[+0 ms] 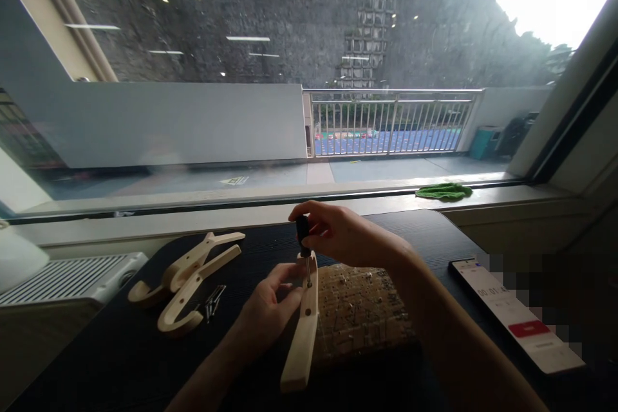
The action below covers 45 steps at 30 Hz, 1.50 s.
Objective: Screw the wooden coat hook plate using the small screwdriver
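Observation:
My right hand [331,232] is closed around the black handle of a screwdriver [302,235], held upright. The screwdriver's shaft points down to a hole in a pale wooden piece [302,341], which stands along the left edge of a brown board [362,315] dotted with holes. My left hand [273,302] grips the upper part of this wooden piece from the left, fingers and thumb around it. A second hole shows lower on the piece. Whether a screw sits under the screwdriver tip is too small to tell.
On the black table [145,367], to the left, lie hook-shaped wooden pieces [193,283] and several screws [213,302]. A phone [516,315] showing a timer lies at the right. A green cloth [443,191] rests on the windowsill, and a radiator [91,277] stands at far left.

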### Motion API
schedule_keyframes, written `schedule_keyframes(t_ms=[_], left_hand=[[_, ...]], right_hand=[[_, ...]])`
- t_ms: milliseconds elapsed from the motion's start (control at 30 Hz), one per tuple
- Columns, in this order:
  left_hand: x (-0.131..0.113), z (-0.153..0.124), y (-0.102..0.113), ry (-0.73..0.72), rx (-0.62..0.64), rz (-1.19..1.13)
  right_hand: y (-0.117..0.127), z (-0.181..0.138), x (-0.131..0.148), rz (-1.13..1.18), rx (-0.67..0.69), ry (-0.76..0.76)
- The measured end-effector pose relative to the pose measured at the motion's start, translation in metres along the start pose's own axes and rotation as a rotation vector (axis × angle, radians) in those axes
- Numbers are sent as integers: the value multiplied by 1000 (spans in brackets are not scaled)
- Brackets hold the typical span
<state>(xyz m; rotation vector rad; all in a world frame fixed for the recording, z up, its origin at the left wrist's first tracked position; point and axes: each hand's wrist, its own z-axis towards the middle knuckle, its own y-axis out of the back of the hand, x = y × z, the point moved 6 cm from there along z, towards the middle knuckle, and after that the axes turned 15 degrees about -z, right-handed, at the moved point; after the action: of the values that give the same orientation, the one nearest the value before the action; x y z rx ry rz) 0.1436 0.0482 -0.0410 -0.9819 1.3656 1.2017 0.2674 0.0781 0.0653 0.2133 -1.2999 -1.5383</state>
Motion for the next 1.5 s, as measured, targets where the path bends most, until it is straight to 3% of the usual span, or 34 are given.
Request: schedule_keyframes(t_ms=[233,433,667,833,1067,1300,1500], left_hand=[[2,-6,8,50,109,106],[-3,-8,2,2,124,66],[-8,-6,18,-18,-34,57],[-11,-7,12,-18,6,-21],[-11,-9,2,-162,45,68],[-10,-8,2,-182,45,141],[-19,-8,10,-196,-57,124]], right_hand=[[0,-2,-5,28,-5,-16],[-3,-1,-5,60,1,-23],[-3,-3,-6,71,7,-35],[-3,-3,-6,69,9,-41],[-5,-2,-6,70,2,-38],[-4,-3,-6,58,2,-40],[5,-4,1,-16,-49,-44]])
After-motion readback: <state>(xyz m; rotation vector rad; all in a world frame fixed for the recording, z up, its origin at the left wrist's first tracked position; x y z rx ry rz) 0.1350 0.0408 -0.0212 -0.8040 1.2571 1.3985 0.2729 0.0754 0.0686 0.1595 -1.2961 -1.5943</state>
